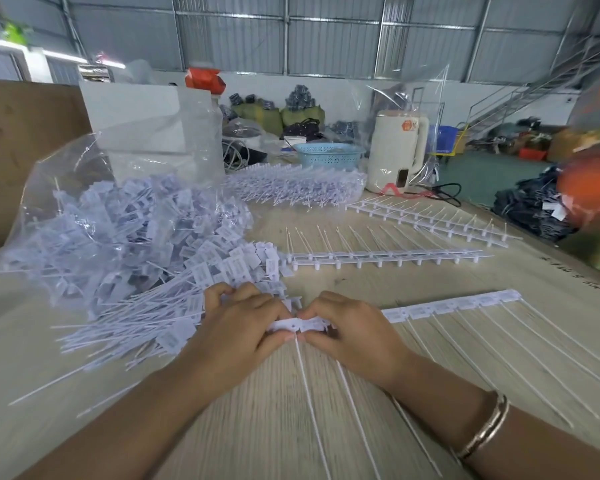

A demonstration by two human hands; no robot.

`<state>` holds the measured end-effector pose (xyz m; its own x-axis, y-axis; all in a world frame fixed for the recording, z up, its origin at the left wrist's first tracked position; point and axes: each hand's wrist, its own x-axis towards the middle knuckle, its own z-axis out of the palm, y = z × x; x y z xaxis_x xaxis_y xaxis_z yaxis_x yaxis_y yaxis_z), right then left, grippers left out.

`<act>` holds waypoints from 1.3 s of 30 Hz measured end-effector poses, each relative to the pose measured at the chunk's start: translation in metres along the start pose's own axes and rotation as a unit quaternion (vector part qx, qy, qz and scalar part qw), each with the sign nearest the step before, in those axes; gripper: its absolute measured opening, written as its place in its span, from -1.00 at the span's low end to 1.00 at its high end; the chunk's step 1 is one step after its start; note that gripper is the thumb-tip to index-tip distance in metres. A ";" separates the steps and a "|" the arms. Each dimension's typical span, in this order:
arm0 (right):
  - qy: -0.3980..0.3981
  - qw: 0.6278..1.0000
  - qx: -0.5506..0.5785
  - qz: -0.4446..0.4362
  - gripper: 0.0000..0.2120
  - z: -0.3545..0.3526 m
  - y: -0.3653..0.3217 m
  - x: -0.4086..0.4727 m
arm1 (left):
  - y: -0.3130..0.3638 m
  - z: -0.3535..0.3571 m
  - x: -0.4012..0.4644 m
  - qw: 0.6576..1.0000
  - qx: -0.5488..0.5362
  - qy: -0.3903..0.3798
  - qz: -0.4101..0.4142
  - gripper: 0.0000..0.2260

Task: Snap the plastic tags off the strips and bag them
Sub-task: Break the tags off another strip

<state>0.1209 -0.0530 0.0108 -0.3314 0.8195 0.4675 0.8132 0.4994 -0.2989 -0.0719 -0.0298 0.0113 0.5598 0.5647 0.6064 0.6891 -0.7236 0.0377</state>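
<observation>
nearby, loose tags (174, 299) beside both hands' fingers (284, 336) pinching the strip (430, 308)

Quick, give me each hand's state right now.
Left hand: closed, pinching the end of the tag strip.
Right hand: closed, pinching the same strip just beside it.

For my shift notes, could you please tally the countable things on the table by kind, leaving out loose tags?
Strip in hand: 1
Stripped runners: 2
Strip stacks: 1
Tag bags: 1
Baskets: 1
Kettles: 1
Total: 7
</observation>
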 end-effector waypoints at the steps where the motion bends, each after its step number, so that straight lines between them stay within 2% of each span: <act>1: -0.001 1.000 0.005 -0.002 -0.76 0.000 0.001 0.000 | 0.000 0.000 0.000 1.000 0.006 0.001 0.005 -0.75; 9: -0.045 0.998 0.020 -0.028 -0.79 -0.003 0.004 0.001 | 0.000 -0.004 0.003 0.998 0.034 -0.026 0.040 -0.82; 13: -0.035 0.994 0.099 -0.012 -0.82 -0.007 0.004 0.001 | 0.004 -0.008 0.008 0.997 0.061 -0.021 0.052 -0.79; 16: -0.038 0.991 0.127 0.000 -0.87 -0.004 0.003 0.001 | 0.002 -0.006 0.009 0.999 0.026 -0.010 0.037 -0.77; 20: 0.026 0.970 0.225 0.087 -0.72 -0.009 0.014 0.005 | -0.009 -0.008 0.000 0.996 -0.092 -0.017 0.012 -0.81; 22: 0.024 0.971 0.215 0.099 -0.73 -0.011 0.023 0.003 | -0.016 -0.012 -0.003 0.996 -0.084 -0.024 0.008 -0.83; 25: -0.014 0.982 0.171 0.078 -0.80 -0.008 0.027 0.000 | -0.018 -0.015 0.001 1.000 0.004 -0.012 0.002 -0.79; 29: -0.013 0.991 0.125 0.047 -0.69 -0.006 0.017 0.000 | -0.011 -0.014 0.003 0.996 0.085 -0.006 -0.032 -0.71; 31: -0.005 0.991 0.128 0.036 -0.65 -0.005 0.009 0.001 | -0.007 -0.013 0.003 0.996 0.081 -0.001 -0.048 -0.70; 35: 0.004 0.995 0.105 0.000 -0.59 0.000 -0.009 0.002 | 0.009 -0.010 0.006 0.998 0.001 0.033 -0.057 -0.67; 39: 0.007 0.994 0.111 -0.011 -0.61 -0.001 -0.014 0.001 | 0.018 -0.003 0.003 0.998 -0.015 0.006 -0.061 -0.68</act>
<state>0.1100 -0.0590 0.0164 -0.3394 0.8051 0.4864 0.6795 0.5675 -0.4650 -0.0591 -0.0422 0.0162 0.4666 0.6443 0.6060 0.7372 -0.6619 0.1361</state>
